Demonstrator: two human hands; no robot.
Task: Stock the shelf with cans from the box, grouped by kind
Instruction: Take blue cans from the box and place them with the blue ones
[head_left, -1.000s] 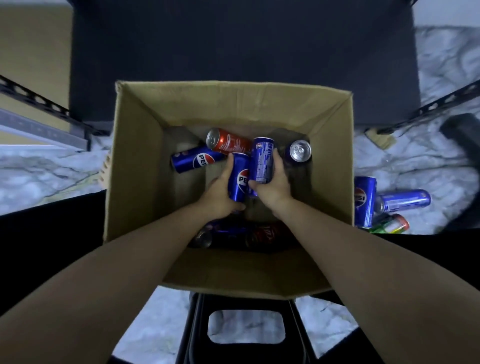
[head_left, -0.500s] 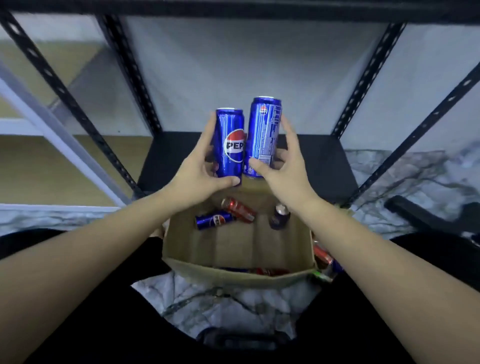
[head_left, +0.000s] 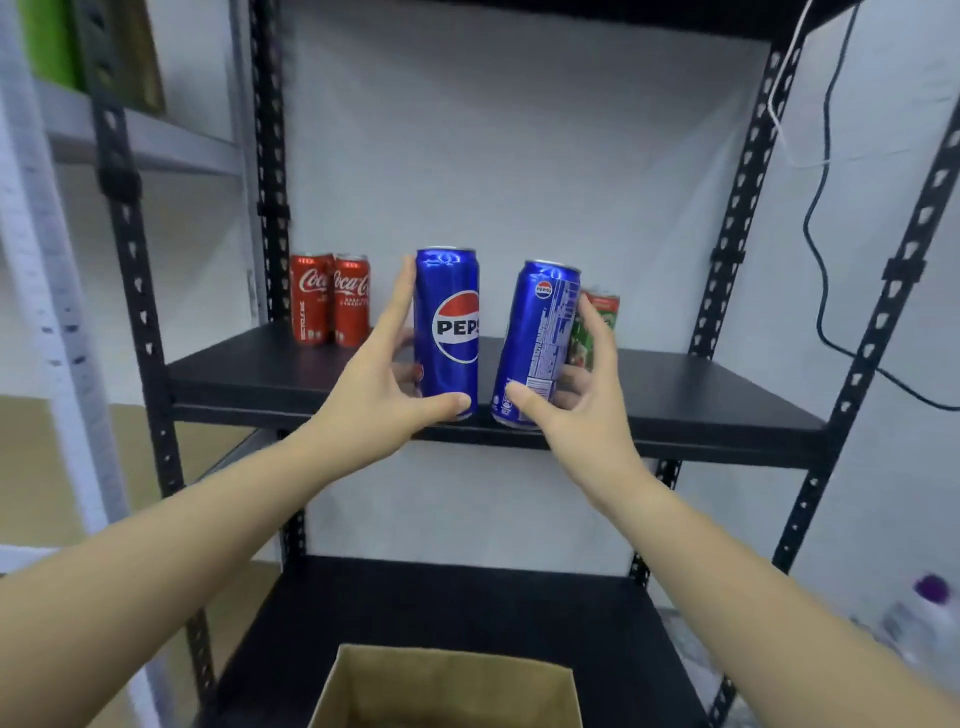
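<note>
Only the top rim of the cardboard box (head_left: 441, 686) visible at the bottom edge, contents cut off. Green can (head_left: 597, 325) on the black shelf (head_left: 675, 395) half hidden behind the right hand (head_left: 576, 410), label unreadable. Two Coca-Cola cans (head_left: 332, 301) upright at the shelf's back left. Left hand (head_left: 384, 384) wrapped around an upright Pepsi can (head_left: 448, 332), thumb across its base. Right hand gripping a second Pepsi can (head_left: 537, 343), tilted, nutrition panel outward, base at the shelf's front edge.
</note>
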